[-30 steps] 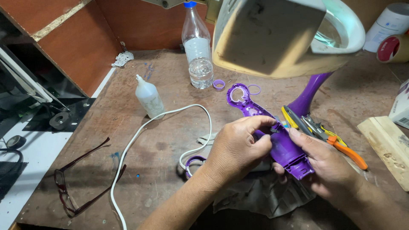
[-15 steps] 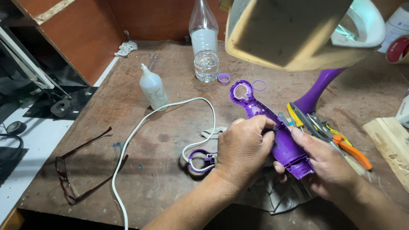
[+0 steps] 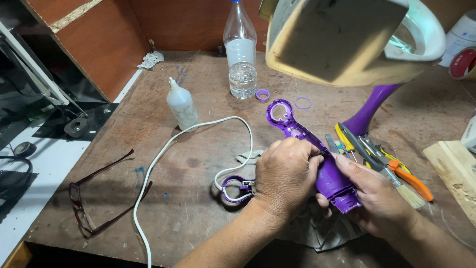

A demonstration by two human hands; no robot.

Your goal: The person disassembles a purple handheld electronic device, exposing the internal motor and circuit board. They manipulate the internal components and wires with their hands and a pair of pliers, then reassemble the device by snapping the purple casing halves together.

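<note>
Head view: purple housing [image 3: 331, 174] between hands [image 3: 327, 184]

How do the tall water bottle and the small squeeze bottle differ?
The water bottle is tall, clear and blue-capped; the squeeze bottle is short, cloudy white, with a pointed nozzle. The water bottle stands nearer the back wall; the squeeze bottle stands beside the white cord. Both stand upright, untouched.

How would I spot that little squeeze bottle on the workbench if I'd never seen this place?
Start at the tall clear water bottle standing at the back of the brown workbench. Look nearer and to its left: the small squeeze bottle stands upright just above the loop of white cord. Unlike the water bottle, it is short, milky white, and has a pointed nozzle.
</note>
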